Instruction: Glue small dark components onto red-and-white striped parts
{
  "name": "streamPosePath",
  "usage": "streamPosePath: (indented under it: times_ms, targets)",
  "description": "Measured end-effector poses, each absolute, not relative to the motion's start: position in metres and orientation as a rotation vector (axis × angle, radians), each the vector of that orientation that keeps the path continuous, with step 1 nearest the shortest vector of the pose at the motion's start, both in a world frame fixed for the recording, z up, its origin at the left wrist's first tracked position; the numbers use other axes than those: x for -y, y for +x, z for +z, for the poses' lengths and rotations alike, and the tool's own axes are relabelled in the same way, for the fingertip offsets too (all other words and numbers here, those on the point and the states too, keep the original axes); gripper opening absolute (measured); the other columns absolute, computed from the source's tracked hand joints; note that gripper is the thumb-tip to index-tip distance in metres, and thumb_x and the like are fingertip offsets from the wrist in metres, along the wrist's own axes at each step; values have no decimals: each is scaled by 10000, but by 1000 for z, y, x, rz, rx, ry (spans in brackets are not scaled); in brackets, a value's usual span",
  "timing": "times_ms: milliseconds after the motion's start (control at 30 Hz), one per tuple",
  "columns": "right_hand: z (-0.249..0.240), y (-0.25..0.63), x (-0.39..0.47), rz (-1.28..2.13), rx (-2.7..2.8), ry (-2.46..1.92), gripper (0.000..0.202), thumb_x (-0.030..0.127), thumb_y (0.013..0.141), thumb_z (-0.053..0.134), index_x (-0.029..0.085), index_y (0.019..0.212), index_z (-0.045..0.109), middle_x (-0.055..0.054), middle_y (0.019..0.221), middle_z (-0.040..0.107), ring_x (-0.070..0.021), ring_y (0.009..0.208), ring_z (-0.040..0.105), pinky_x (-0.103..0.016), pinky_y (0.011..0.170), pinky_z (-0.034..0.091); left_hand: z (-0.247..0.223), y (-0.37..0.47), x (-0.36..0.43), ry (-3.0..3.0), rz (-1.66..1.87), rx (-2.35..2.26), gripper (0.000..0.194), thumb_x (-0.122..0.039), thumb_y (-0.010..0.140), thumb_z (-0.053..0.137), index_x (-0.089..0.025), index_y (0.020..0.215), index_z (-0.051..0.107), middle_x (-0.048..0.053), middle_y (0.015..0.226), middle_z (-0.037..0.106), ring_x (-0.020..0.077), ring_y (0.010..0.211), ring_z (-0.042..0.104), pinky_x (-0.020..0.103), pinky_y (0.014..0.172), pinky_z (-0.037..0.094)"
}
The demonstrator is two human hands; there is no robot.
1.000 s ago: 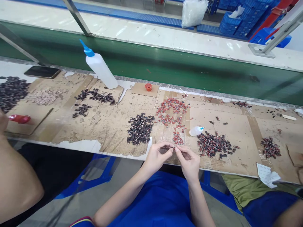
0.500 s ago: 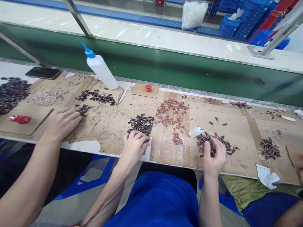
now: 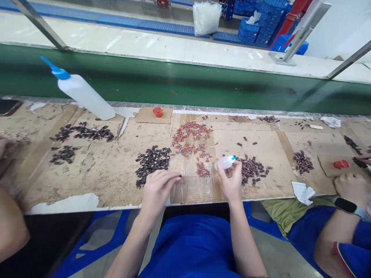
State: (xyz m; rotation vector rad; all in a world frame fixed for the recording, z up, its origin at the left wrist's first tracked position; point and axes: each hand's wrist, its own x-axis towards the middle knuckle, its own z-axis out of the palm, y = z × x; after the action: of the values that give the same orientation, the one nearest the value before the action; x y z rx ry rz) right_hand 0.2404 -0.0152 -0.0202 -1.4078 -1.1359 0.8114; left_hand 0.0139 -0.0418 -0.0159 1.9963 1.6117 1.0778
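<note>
My left hand [image 3: 156, 190] is closed in a pinch on a small dark part [image 3: 180, 176], over the cardboard near the table's front edge. Just behind it lies a heap of small black parts [image 3: 152, 160]. In my right hand [image 3: 233, 184], thumb and fingers grip a small white dropper bottle [image 3: 223, 162] with a blue tip, tilted to the right. That hand is beside a pile of dark and red parts [image 3: 251, 168]. Between my hands, farther back, small red pieces [image 3: 189, 134] are scattered on the cardboard.
A large white squeeze bottle [image 3: 87, 96] leans at the back left, near black parts [image 3: 94, 132]. A red cap [image 3: 157, 112] sits on a cardboard piece. Co-workers' arms [image 3: 352, 189] are at both sides. A green divider [image 3: 174, 85] runs behind the table.
My left hand has lifted off the black heap with a small dark part. My right hand has left the mixed pile and taken up the dropper bottle. The view has shifted right.
</note>
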Motion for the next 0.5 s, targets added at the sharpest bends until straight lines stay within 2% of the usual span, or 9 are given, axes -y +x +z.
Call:
streamPosePath:
  times_ms: [100,200,333,500]
  targets:
    - [-19,235,24,964,933,-1261,359,422,674,736,220,892,536,6,739,647,-145,617,598,-276,585,487,-26,39,41,2044,1031,-1546,161,-282,900,583,-261,817,720,-8,817,760,190,805,641,370,800,381]
    - [-20,232,28,1015,764,-1173,348,408,617,756,201,843,591,6,693,625,-99,505,485,-222,434,366,-39,56,40,2067,993,-1599,150,-254,881,615,-264,782,727,1,804,757,213,860,622,386,812,357]
    - [-26,232,31,1028,641,-1173,307,395,609,748,189,794,615,-25,711,653,-87,480,454,-205,382,294,-48,58,41,2065,1023,-1605,98,-224,858,646,-268,861,734,13,893,758,231,954,605,387,839,362]
    - [-34,229,40,972,774,-1305,305,451,703,700,168,655,596,22,502,566,-94,400,464,-218,389,357,-48,56,44,2028,1057,-1595,152,-168,868,629,-264,950,712,2,919,766,206,963,643,374,862,361]
